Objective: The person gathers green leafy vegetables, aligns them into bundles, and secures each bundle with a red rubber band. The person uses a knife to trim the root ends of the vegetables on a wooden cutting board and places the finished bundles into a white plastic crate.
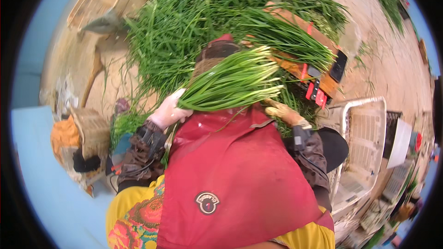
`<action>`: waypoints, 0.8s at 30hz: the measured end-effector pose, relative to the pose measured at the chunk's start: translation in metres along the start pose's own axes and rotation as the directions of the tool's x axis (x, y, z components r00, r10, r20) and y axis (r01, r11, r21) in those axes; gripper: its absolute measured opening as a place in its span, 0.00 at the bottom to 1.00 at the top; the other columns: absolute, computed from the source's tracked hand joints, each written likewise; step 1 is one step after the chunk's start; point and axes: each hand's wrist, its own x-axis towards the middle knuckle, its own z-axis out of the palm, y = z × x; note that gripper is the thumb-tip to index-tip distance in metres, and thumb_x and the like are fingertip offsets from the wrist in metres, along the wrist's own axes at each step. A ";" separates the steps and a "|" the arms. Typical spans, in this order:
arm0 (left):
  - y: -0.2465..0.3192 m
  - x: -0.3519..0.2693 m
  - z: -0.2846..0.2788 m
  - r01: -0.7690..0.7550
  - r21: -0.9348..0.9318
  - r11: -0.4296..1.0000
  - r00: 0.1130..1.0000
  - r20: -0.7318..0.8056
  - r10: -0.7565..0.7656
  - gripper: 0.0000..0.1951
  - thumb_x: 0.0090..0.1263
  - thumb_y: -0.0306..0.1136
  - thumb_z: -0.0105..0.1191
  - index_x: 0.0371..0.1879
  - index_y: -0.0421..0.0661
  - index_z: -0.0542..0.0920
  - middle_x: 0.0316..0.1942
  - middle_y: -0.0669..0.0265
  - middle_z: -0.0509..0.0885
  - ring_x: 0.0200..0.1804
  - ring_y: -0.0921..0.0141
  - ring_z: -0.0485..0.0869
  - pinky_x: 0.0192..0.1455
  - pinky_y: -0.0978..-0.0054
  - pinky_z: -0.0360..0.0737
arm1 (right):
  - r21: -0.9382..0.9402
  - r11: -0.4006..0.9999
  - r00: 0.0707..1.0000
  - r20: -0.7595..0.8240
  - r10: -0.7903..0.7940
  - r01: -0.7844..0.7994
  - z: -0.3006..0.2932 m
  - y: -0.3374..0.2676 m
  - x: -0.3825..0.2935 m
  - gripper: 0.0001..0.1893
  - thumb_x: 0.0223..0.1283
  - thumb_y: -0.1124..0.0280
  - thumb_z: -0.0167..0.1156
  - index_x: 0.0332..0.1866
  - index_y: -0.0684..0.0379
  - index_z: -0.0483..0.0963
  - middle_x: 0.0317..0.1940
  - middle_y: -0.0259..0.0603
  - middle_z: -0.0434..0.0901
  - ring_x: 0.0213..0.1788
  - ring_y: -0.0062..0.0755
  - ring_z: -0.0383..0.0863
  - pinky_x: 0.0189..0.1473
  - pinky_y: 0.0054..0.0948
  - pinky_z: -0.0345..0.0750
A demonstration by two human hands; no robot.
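Observation:
My left hand [169, 110], in a pale glove, grips the leafy end of a bunch of green Chinese chives [228, 84]. The bunch lies across above my lap, its whitish cut ends fanned to the right. Just below those ends is my right hand [288, 112], in a yellowish glove, fingers pointing left with nothing visible in them. Another chive bunch [290, 36] rests on an orange-brown wooden stand [327, 84] beyond. A red apron [238, 166] covers my front and lap.
A large heap of loose chives [173, 24] spreads ahead. On the stand are a dark phone [338, 65] and red strips [320, 98]. A white plastic crate [365, 100] stands right; a woven basket [91, 124] with orange cloth [64, 133] stands left.

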 end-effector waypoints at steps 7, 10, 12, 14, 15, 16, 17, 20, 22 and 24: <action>0.027 -0.006 0.015 0.083 0.060 0.995 0.996 -0.047 -0.080 0.22 0.62 0.21 0.63 0.56 0.44 0.76 0.34 0.71 0.82 0.24 0.79 0.77 0.25 0.81 0.76 | 0.673 0.431 0.799 -0.524 -0.295 0.601 0.031 -0.038 0.060 0.16 0.73 0.71 0.57 0.62 0.61 0.74 0.52 0.33 0.79 0.49 0.23 0.76 0.55 0.25 0.76; 0.038 -0.014 0.017 0.154 0.121 0.981 0.988 -0.012 -0.154 0.26 0.61 0.18 0.64 0.59 0.44 0.74 0.35 0.70 0.84 0.25 0.78 0.79 0.27 0.81 0.77 | 0.828 0.223 0.858 -0.494 -0.145 0.514 0.029 -0.037 0.078 0.19 0.71 0.71 0.59 0.64 0.61 0.72 0.56 0.34 0.80 0.55 0.26 0.78 0.61 0.27 0.75; 0.041 -0.018 0.019 0.214 0.099 0.972 0.976 0.029 -0.218 0.29 0.61 0.19 0.67 0.62 0.44 0.72 0.38 0.68 0.85 0.29 0.76 0.82 0.29 0.80 0.79 | 0.810 0.145 0.814 -0.526 -0.245 0.568 0.028 -0.039 0.082 0.21 0.70 0.71 0.61 0.66 0.61 0.72 0.59 0.36 0.80 0.59 0.28 0.79 0.66 0.30 0.75; 0.041 -0.022 0.020 0.215 0.027 0.976 0.971 0.101 -0.217 0.31 0.61 0.20 0.68 0.65 0.45 0.71 0.39 0.68 0.85 0.33 0.76 0.83 0.32 0.78 0.81 | 0.831 0.075 0.823 -0.525 -0.217 0.551 0.026 -0.043 0.081 0.22 0.69 0.77 0.60 0.67 0.62 0.71 0.58 0.36 0.81 0.57 0.26 0.81 0.63 0.29 0.77; 0.040 -0.023 0.021 0.230 -0.010 0.973 0.965 0.130 -0.227 0.32 0.62 0.21 0.68 0.65 0.46 0.70 0.39 0.69 0.85 0.34 0.76 0.83 0.33 0.77 0.81 | 0.843 0.046 0.831 -0.518 -0.201 0.536 0.025 -0.047 0.081 0.23 0.70 0.75 0.60 0.68 0.62 0.70 0.61 0.38 0.80 0.59 0.29 0.81 0.65 0.32 0.77; 0.040 -0.023 0.021 0.253 -0.002 0.967 0.955 0.160 -0.250 0.33 0.62 0.22 0.68 0.67 0.46 0.70 0.40 0.69 0.85 0.35 0.77 0.83 0.36 0.76 0.81 | 0.861 0.039 0.849 -0.492 -0.195 0.508 0.024 -0.050 0.079 0.25 0.69 0.70 0.62 0.70 0.61 0.70 0.63 0.40 0.79 0.62 0.34 0.79 0.67 0.35 0.75; 0.040 -0.024 0.021 0.242 0.010 0.970 0.957 0.161 -0.241 0.33 0.62 0.21 0.68 0.67 0.45 0.69 0.41 0.69 0.85 0.34 0.77 0.83 0.36 0.77 0.81 | 0.883 -0.004 0.856 -0.456 -0.242 0.469 0.023 -0.055 0.077 0.27 0.69 0.66 0.64 0.71 0.61 0.69 0.65 0.42 0.78 0.66 0.39 0.77 0.70 0.39 0.73; 0.039 -0.023 0.023 0.235 0.088 0.968 0.952 0.178 -0.247 0.34 0.63 0.21 0.68 0.69 0.44 0.68 0.40 0.70 0.85 0.33 0.79 0.82 0.37 0.78 0.82 | 0.896 -0.083 0.869 -0.444 -0.220 0.437 0.021 -0.071 0.079 0.28 0.69 0.63 0.65 0.71 0.59 0.69 0.66 0.42 0.78 0.67 0.42 0.77 0.70 0.42 0.72; 0.038 -0.022 0.025 0.189 0.128 0.974 0.956 0.202 -0.212 0.35 0.63 0.21 0.67 0.70 0.44 0.67 0.40 0.71 0.85 0.32 0.79 0.82 0.36 0.78 0.82 | 0.881 -0.183 0.842 -0.472 -0.261 0.437 0.019 -0.081 0.080 0.27 0.69 0.62 0.64 0.71 0.59 0.70 0.65 0.43 0.79 0.65 0.40 0.78 0.69 0.41 0.74; 0.036 -0.019 0.026 0.128 0.255 0.958 0.955 0.230 -0.189 0.35 0.64 0.20 0.67 0.71 0.43 0.67 0.46 0.70 0.86 0.42 0.77 0.83 0.47 0.75 0.83 | 0.868 -0.203 0.816 -0.496 -0.296 0.453 0.015 -0.088 0.080 0.29 0.69 0.59 0.65 0.71 0.57 0.70 0.64 0.44 0.79 0.64 0.40 0.79 0.68 0.42 0.75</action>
